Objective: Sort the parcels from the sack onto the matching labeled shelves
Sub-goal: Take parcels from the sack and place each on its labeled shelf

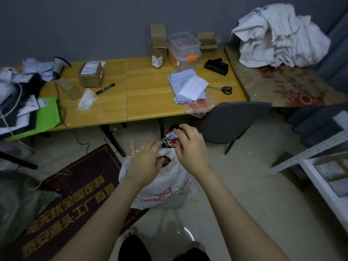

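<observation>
Right hand [190,147] pinches flat red parcel [170,136] near crumpled white sack [169,185].

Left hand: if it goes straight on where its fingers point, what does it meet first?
Probably the small red parcel pinched by the right hand, just beyond the fingertips of the left hand, above the mouth of the white sack. Depth is unclear; it might pass beneath it.

Left grip [145,161] hovers splayed and loose; right grip [190,146] pinches a red packet [170,136].
</observation>
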